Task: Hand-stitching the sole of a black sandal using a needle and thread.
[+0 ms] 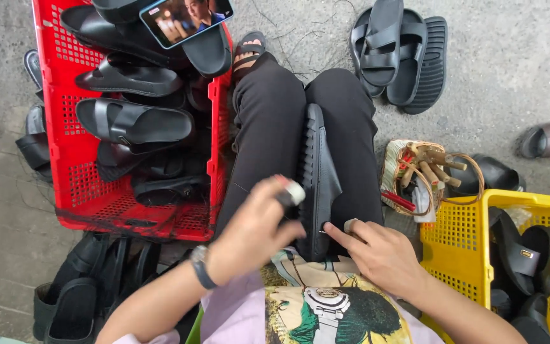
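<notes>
1. Head view: a black sandal (317, 185) stands on edge between your knees while you work along its sole edge. Your left hand (253, 229) is closed around a small white-tipped tool (293, 192) at that edge.
2. Your right hand (377, 251) lies loosely open, fingertips steadying the sandal's near end.
3. Next likely calls for firm bracing. Red crate (52, 127) left, yellow crate (459, 236) right.

The person wears black trousers (268, 121) and a pale lilac T-shirt (300, 312) with a large yellow, green and black printed picture on the front. A dark band (200, 267) circles the left wrist, and a black strapped sandal (248, 51) covers one foot.
</notes>
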